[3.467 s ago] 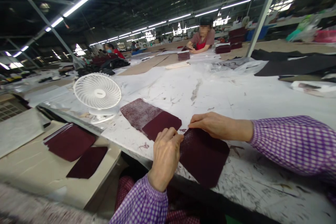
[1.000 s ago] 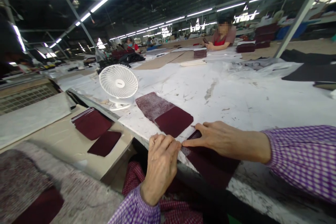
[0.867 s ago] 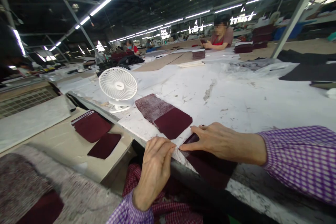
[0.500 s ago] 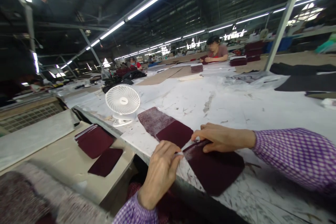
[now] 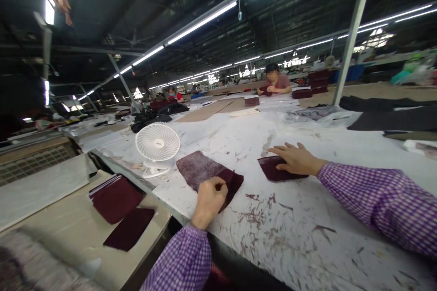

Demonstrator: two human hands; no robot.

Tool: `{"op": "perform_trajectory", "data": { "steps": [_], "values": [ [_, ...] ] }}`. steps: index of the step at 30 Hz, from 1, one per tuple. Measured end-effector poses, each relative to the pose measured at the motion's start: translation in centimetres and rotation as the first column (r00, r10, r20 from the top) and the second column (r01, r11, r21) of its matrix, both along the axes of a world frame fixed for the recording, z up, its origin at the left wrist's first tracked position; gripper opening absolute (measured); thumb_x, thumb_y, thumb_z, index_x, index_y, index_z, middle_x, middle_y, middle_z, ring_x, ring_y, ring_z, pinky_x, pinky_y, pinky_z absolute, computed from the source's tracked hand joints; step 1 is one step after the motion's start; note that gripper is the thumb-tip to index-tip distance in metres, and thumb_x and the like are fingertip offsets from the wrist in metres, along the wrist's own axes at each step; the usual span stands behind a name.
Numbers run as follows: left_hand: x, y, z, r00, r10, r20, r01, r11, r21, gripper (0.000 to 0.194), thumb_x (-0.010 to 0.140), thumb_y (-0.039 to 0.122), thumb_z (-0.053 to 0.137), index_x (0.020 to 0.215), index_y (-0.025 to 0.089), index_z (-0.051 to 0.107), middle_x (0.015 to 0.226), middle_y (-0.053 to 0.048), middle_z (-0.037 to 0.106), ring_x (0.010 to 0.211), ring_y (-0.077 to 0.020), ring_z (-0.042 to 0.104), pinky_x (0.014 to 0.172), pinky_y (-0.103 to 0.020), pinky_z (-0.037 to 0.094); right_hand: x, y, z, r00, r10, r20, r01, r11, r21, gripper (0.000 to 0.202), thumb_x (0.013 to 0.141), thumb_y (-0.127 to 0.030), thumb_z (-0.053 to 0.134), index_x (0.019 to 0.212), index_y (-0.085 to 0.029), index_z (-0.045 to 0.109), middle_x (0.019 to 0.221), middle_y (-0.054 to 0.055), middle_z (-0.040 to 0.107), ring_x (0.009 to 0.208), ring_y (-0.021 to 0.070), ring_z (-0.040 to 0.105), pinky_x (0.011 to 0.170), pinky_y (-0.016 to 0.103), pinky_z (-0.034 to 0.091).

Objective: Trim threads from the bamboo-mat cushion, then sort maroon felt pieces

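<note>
My left hand is closed in a pinch at the near edge of a dark maroon fabric piece. That piece overlaps a speckled, whitish-maroon piece on the white table. To the right, my right hand is spread out with its fingers apart over a second maroon fabric piece. Its palm and thumb cover part of that piece. Both forearms wear purple checked sleeves.
A small white fan stands left of the fabric. Maroon pieces lie stacked on a lower beige surface. Dark scraps litter the white tabletop. Across the table, a person handles maroon fabric.
My right hand has slid the second maroon piece away from me across the table and its fingers have spread. My left hand has moved onto the other maroon piece and pinches it.
</note>
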State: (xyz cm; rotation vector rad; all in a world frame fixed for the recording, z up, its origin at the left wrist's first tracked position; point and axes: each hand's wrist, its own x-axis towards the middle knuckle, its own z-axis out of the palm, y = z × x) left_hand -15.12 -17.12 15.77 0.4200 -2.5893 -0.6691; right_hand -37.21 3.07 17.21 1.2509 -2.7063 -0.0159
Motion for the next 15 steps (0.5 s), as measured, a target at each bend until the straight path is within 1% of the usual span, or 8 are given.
{"op": "perform_trajectory", "data": {
  "steps": [3,5,7,8,10,12,14,15],
  "values": [
    [0.1,-2.1,0.0,0.998,0.003,-0.057,0.022,0.897,0.441,0.015,0.075,0.021,0.051,0.069,0.015,0.064,0.062,0.0,0.059,0.06,-0.0129,0.053,0.059,-0.024,0.038,1.1,-1.0,0.1,0.971,0.206,-0.118,-0.225,0.957,-0.184,0.042,0.085,-0.022,0.05,0.127,-0.021,0.053,0.136,0.01,0.05,0.122,0.0314,0.045,0.1,0.055,0.033],
    [0.1,-2.6,-0.3,0.995,-0.021,-0.099,0.071,0.843,0.534,0.016,0.073,0.024,0.053,0.067,0.014,0.064,0.057,0.002,0.055,0.056,-0.011,0.049,0.054,-0.022,0.035,2.6,-2.5,0.4,0.883,0.447,-0.143,-0.47,0.833,-0.293,0.03,0.091,-0.019,0.041,0.113,-0.017,0.061,0.122,0.01,0.06,0.112,0.0225,0.052,0.098,0.041,0.039],
    [-0.1,-2.3,-0.7,0.991,-0.032,-0.126,0.096,0.832,0.547,0.014,0.072,0.024,0.055,0.065,0.014,0.063,0.055,0.003,0.052,0.052,-0.0093,0.046,0.05,-0.021,0.032,4.6,-4.6,0.6,0.751,0.655,-0.08,-0.64,0.694,-0.33,0.03,0.094,-0.021,0.036,0.105,-0.016,0.064,0.106,0.008,0.066,0.1,0.0173,0.057,0.091,0.033,0.045],
    [-0.2,-2.0,-0.9,0.989,-0.033,-0.141,0.107,0.825,0.555,0.013,0.071,0.024,0.057,0.065,0.014,0.062,0.053,0.004,0.052,0.049,-0.0084,0.044,0.047,-0.02,0.031,5.5,-5.8,0.6,0.693,0.72,-0.034,-0.689,0.648,-0.325,0.03,0.095,-0.02,0.036,0.102,-0.016,0.065,0.102,0.008,0.066,0.095,0.0159,0.059,0.088,0.03,0.046],
    [-0.2,-1.8,-1.1,0.978,0.009,-0.208,0.129,0.758,0.64,0.01,0.069,0.024,0.061,0.066,0.015,0.06,0.051,0.005,0.05,0.045,-0.0068,0.042,0.044,-0.018,0.029,7.0,-8.2,0.3,0.644,0.765,0.012,-0.734,0.621,-0.275,0.028,0.094,-0.021,0.039,0.099,-0.015,0.067,0.101,0.008,0.066,0.092,0.0163,0.06,0.085,0.03,0.047],
    [0.6,-2.5,-0.5,0.933,0.144,-0.329,0.194,0.57,0.798,0.008,0.069,0.023,0.061,0.071,0.015,0.059,0.054,0.004,0.053,0.046,-0.0072,0.046,0.044,-0.017,0.034,7.8,-10.0,-0.2,0.656,0.755,0.004,-0.736,0.641,-0.22,0.029,0.094,-0.026,0.044,0.107,-0.012,0.065,0.109,0.011,0.065,0.098,0.0198,0.06,0.09,0.034,0.046],
    [2.4,-4.4,0.8,0.837,0.364,-0.407,0.298,0.32,0.899,0.007,0.07,0.017,0.057,0.076,0.014,0.059,0.061,0.001,0.06,0.054,-0.0098,0.055,0.051,-0.019,0.044,8.0,-11.1,-0.8,0.674,0.738,-0.019,-0.727,0.659,-0.195,0.035,0.092,-0.032,0.048,0.114,-0.009,0.062,0.116,0.014,0.063,0.103,0.0224,0.059,0.096,0.037,0.042],
    [3.6,-5.6,1.7,0.768,0.487,-0.416,0.338,0.244,0.909,0.01,0.069,0.012,0.053,0.077,0.014,0.059,0.064,0.0,0.062,0.057,-0.0108,0.057,0.052,-0.019,0.045,7.9,-11.5,-1.0,0.68,0.733,-0.026,-0.723,0.663,-0.194,0.036,0.092,-0.033,0.05,0.114,-0.008,0.062,0.116,0.014,0.062,0.103,0.0226,0.059,0.098,0.037,0.041]
  ]
}}
